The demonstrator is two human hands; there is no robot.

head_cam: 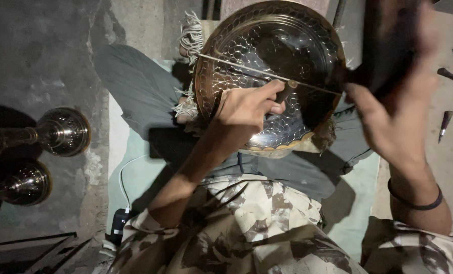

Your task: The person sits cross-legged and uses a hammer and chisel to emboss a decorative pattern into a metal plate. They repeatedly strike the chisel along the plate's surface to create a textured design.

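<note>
Brass tray on lap, approx. half covered w/ embossed circles. L hand clamped on punch; R hand gripping blurred mallet, raised.

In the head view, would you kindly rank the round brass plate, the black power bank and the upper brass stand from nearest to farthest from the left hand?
From the left hand:
1. Round brass plate, directly under the hand.
2. Black power bank, lower left, on the mat.
3. Upper brass stand, far left, on the floor.

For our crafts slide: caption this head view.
Left hand holds a punch on a brass plate; right hand raises a blurred hammer.
</note>
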